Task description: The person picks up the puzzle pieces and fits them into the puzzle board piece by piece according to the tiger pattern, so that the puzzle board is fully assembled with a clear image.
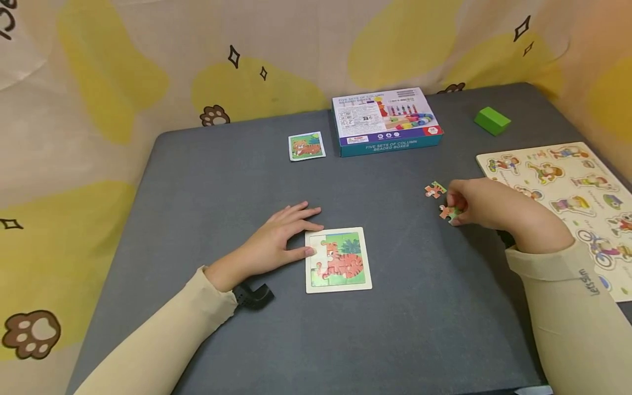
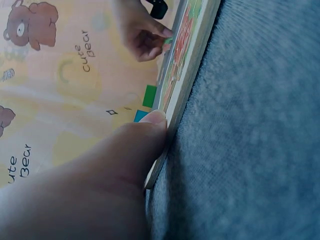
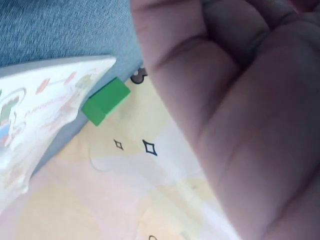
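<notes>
A square jigsaw tray [image 1: 338, 289] lies near the middle of the table, partly filled with tiger-picture pieces; its upper left part shows bare board. My left hand [image 1: 276, 244] rests at the tray's left side with fingers spread, the thumb on the frame's edge, as the left wrist view also shows. Farther right, my right hand [image 1: 481, 203] pinches a puzzle piece [image 1: 446, 213] of orange and green between thumb and fingers. A second loose piece [image 1: 434, 190] lies just beyond it. In the right wrist view, the curled fingers [image 3: 175, 55] hide the held piece.
A picture card [image 1: 306, 146] with a tiger lies at the back, beside a flat cardboard box [image 1: 387, 122]. At the back right sits a green block [image 1: 492, 120]. A large wooden picture board [image 1: 573, 181] lies under the right forearm. Patterned cloth [image 1: 276, 33] hangs behind the table.
</notes>
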Tool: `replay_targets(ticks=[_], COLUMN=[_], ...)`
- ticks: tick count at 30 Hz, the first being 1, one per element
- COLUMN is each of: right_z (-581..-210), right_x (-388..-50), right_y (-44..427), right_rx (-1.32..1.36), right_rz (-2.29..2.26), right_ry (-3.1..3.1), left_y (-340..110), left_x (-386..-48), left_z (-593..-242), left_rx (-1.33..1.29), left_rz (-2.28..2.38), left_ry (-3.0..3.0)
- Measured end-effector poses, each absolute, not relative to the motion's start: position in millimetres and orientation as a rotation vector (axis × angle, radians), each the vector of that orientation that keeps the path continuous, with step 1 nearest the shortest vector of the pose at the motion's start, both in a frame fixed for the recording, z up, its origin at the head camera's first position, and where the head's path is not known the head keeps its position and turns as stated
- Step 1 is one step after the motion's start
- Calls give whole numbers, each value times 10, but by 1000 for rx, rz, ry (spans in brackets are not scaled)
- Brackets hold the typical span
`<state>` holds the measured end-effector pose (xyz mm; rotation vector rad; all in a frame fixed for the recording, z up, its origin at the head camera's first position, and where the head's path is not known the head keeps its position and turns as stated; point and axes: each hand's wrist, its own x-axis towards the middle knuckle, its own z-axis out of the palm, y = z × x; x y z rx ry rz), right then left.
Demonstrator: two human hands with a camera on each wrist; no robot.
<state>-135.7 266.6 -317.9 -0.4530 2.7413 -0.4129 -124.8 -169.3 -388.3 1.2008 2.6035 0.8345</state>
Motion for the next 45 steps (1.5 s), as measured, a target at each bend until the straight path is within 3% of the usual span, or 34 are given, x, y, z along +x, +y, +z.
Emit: replay_targets(ticks=[13, 23, 45], right_z=[-3181, -2999, -3210], right_x=[-1305, -1084, -1114], right_y=[2519, 1786, 799], right_rx=[-774, -1148, -1018], right_rz=[-644, -822, -883], right_ry=[2627, 2591, 2517], left_y=[-1698, -1687, -1694], left_x=[-1247, -1252, -1250], left_z=[-3889, -3874, -3888], left_rx=[1199, 1193, 1194], left_rz=[829, 821, 824], left_ry=[2605, 2603, 2601])
